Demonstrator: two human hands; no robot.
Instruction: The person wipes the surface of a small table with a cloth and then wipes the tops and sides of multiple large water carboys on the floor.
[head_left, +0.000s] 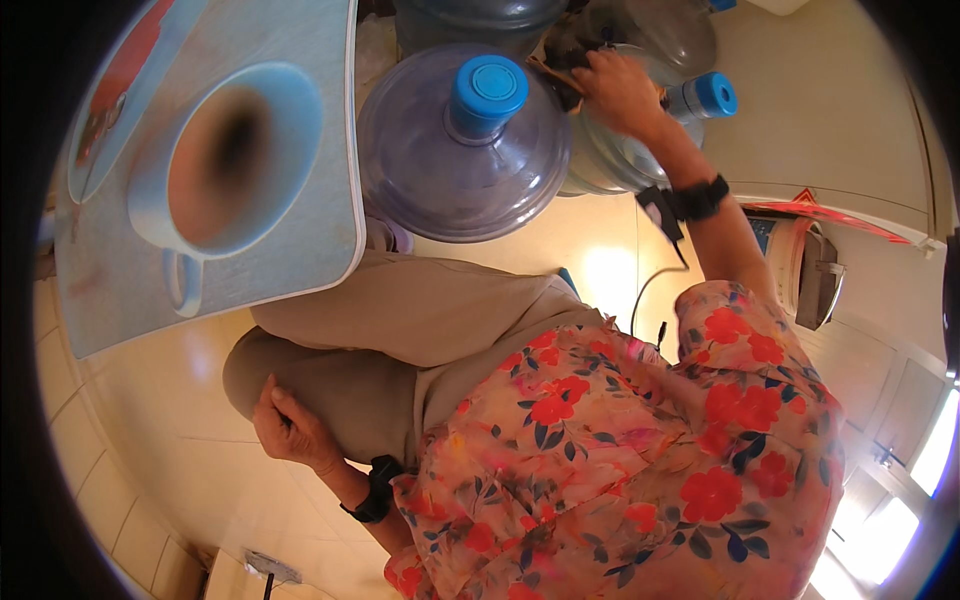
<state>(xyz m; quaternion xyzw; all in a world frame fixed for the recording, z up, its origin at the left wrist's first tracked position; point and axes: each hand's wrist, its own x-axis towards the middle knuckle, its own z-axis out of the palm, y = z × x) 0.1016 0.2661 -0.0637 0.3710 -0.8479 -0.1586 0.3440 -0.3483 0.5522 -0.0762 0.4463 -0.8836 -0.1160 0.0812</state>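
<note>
My right hand (619, 94) reaches among large clear plastic water bottles, by a strip of brown material (555, 75). Its fingertips point away from me, and whether they grip anything is unclear. Just under that hand a tilted water bottle (611, 154) has a blue cap (716, 95) with a recessed centre. Beside it stands an upright water bottle (420, 165) with a blue cap (491, 84). My left hand (292, 424) rests by my knee (251, 367), fingers loosely curled, nothing visible in it. Each wrist wears a black band.
A blue-grey tabletop (300, 277) printed with a cup juts in on the left. More bottles (480, 19) stand behind. A black device (660, 214) with a cable hangs by my right wrist. A pale cabinet (817, 127) flanks the bottles at the right. Pale tiles (240, 487) cover the floor.
</note>
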